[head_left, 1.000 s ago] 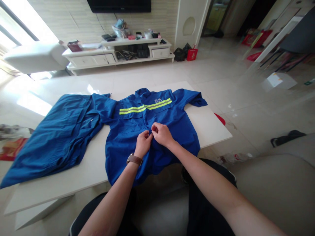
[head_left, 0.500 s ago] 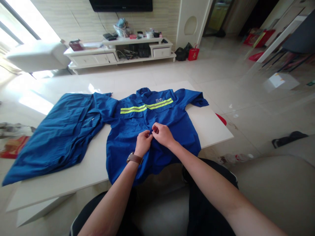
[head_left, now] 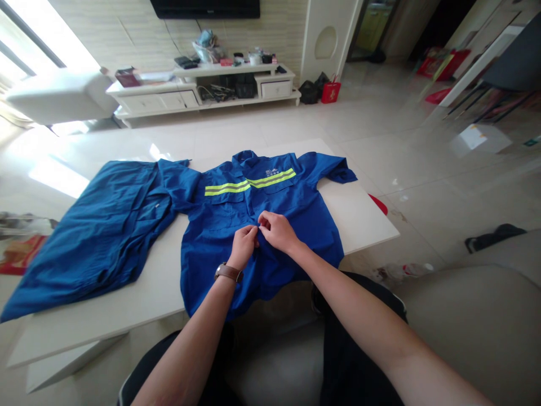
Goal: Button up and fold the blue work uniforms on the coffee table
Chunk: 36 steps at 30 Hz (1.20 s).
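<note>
A blue work shirt [head_left: 296, 225] with yellow-and-grey reflective bands across the chest lies front side up, its collar pointing away from me. My left hand [head_left: 244, 246], with a brown-strapped watch on its wrist, pinches the shirt's front opening below the chest. Right beside it, my right hand [head_left: 276, 232] has its thumb and fingers closed on the same front edge. The fingertips of both hands almost meet. Any button between them is too small to make out. To the left of the shirt, folded blue trousers [head_left: 101, 225] lie partly under its sleeve.
Both garments rest on a low white table [head_left: 367, 217], with the shirt's hem hanging over the near edge. A beige sofa [head_left: 477, 316] is at the right. Across the tiled floor stands a white TV cabinet [head_left: 156, 101] with many small items on it. A red bag [head_left: 330, 92] stands beside it.
Both hands stay at the shirt's front opening, with small finger movements; the left fingers look more curled. The whole view has shifted slightly, and the garments lie as before.
</note>
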Each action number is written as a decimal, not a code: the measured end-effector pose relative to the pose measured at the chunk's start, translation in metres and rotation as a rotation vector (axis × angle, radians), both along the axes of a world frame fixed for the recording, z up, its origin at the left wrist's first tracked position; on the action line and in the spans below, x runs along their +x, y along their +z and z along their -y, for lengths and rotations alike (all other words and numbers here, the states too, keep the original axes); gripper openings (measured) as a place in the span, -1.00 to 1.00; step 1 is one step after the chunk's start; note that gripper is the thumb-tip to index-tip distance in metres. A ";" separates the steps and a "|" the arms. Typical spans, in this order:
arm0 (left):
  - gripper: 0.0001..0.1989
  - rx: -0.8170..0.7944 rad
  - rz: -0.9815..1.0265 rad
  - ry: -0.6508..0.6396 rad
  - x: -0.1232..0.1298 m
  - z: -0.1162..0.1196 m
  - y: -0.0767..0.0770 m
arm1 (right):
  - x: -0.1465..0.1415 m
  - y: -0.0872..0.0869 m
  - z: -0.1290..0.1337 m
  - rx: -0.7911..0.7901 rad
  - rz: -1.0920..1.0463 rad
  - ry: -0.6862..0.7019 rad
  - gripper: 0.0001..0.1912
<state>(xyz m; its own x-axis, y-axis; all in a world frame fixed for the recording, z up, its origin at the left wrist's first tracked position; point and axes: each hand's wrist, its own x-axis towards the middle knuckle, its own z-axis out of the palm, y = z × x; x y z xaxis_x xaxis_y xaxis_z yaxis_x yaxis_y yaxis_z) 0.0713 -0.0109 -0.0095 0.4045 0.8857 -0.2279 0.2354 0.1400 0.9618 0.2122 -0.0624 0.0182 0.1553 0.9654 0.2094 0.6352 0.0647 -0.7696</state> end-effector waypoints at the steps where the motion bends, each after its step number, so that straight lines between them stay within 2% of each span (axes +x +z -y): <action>1: -0.71 -0.020 0.013 0.010 0.000 0.000 0.000 | 0.000 0.000 0.000 0.006 0.002 -0.004 -0.81; 5: -0.73 -0.047 0.053 0.022 0.002 0.002 0.004 | -0.001 0.000 0.000 0.044 0.008 -0.038 -0.82; 10: -0.78 0.015 0.041 -0.015 0.002 0.004 0.009 | 0.000 -0.003 -0.002 0.010 -0.006 -0.073 -0.87; 14: -0.78 0.065 0.030 -0.029 0.001 0.004 0.009 | 0.000 -0.007 -0.005 -0.080 -0.145 -0.120 -0.92; 19: -0.85 0.126 0.007 -0.049 0.000 0.002 0.004 | 0.001 -0.009 -0.008 -0.118 -0.269 -0.157 -0.86; 25: -0.85 0.181 -0.007 -0.044 0.001 0.002 -0.002 | 0.001 -0.007 -0.006 -0.094 -0.172 -0.157 -0.93; 28: -0.83 0.174 -0.010 -0.051 0.001 0.003 -0.004 | 0.001 -0.005 -0.005 -0.054 -0.092 -0.117 -0.90; 32: -0.82 0.205 -0.053 -0.060 0.000 0.003 -0.003 | 0.001 -0.003 -0.005 -0.106 -0.143 -0.094 -0.93; 36: -0.86 0.331 -0.140 -0.040 -0.003 0.002 0.002 | 0.000 -0.003 -0.006 -0.150 -0.199 -0.104 -0.92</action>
